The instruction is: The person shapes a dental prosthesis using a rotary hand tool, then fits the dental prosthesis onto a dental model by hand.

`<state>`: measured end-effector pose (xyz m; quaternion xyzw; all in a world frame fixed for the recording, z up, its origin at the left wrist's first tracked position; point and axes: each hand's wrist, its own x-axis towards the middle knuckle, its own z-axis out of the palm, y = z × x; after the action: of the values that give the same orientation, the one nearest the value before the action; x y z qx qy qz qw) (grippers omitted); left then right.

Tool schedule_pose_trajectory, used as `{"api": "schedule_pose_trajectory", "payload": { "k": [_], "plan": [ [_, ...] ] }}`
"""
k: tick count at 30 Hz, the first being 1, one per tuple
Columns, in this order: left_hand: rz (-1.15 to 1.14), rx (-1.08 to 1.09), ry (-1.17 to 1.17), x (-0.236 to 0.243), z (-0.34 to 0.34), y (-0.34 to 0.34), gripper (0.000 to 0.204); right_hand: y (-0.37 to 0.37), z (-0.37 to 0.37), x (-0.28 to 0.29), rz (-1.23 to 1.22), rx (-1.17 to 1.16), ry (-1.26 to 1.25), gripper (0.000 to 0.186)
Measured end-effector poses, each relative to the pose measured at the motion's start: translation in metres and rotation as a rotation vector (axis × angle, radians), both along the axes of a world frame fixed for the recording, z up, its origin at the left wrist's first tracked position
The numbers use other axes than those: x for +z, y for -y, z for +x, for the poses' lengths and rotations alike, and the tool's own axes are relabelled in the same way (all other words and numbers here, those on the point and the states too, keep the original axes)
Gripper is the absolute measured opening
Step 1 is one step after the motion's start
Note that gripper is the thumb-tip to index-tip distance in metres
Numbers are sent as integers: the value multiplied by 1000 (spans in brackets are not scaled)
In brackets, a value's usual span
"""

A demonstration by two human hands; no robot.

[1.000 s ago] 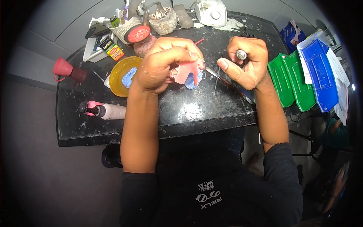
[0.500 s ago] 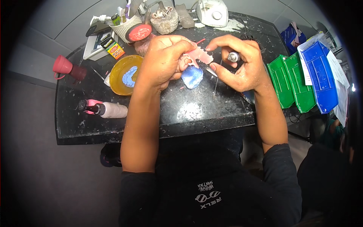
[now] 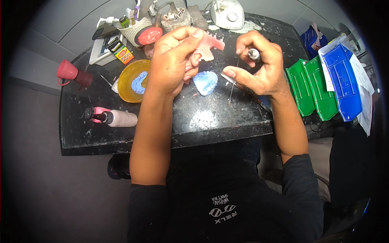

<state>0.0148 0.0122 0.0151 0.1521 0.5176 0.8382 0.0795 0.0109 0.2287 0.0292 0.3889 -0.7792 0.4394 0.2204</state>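
Observation:
My left hand (image 3: 172,54) is closed on a thin pink denture plate with a jagged edge (image 3: 212,45), pinched by thumb and fingers. Beneath it on the bench lies a blue dental cast (image 3: 206,83). My right hand (image 3: 263,67) is to the right of the plate and apart from it. Its curled fingers hold a silver cylindrical tool (image 3: 254,54) with its round end toward me, while thumb and index finger stand apart. A second blue dental cast (image 3: 139,83) sits in a yellow bowl (image 3: 125,95) left of my left forearm.
Two squeeze bottles (image 3: 121,118) lie front left on the black bench (image 3: 223,129), with a pink cup (image 3: 67,69) beyond them. A basket (image 3: 131,31), a small box (image 3: 121,52) and a white mask-shaped object (image 3: 227,15) stand at the back. Green trays (image 3: 300,87) and a blue tray (image 3: 343,83) flank the right.
My left hand has lifted the pink plate up and away from my right hand, showing more of the blue cast below. The right thumb and index finger have spread wider.

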Motion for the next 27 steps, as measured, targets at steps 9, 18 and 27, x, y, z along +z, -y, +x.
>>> {"api": "schedule_pose_trajectory", "payload": {
  "k": [9,18,27],
  "plan": [
    [61,25,-152,-1,9,-13,28,7,-3,-7,149,-85,17,57],
    [10,10,-130,1,13,-19,31,8,-4,-10,145,-136,-56,57],
    [9,50,-116,1,14,-21,31,8,-7,-14,162,-152,-84,54]
  ]
}}
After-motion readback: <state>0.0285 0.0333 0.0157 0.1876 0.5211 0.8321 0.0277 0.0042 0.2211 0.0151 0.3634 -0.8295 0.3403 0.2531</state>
